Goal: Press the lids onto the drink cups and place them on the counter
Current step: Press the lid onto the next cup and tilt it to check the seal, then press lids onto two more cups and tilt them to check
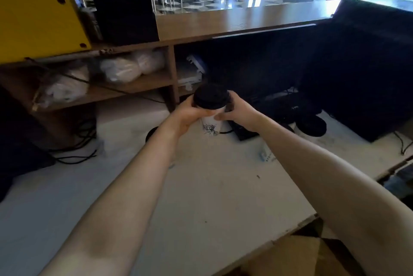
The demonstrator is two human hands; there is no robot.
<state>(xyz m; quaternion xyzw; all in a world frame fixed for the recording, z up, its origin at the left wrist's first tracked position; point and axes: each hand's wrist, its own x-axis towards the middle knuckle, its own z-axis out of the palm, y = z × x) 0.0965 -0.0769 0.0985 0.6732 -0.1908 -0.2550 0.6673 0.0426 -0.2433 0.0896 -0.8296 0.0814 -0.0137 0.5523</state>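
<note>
Left hand, right hand outstretched, gripping cup

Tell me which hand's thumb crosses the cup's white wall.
The right hand: its thumb lies across the cup below the lid; the left hand grips at the rim.

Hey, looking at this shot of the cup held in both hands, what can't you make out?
Head view: whether the lid sits fully on the cup; the left hand and right hand cover the rim's sides.
What the cup holds: hidden under the lid.
The print on the cup: small and blurred.
The bags on the shelf: too blurred to identify.
</note>
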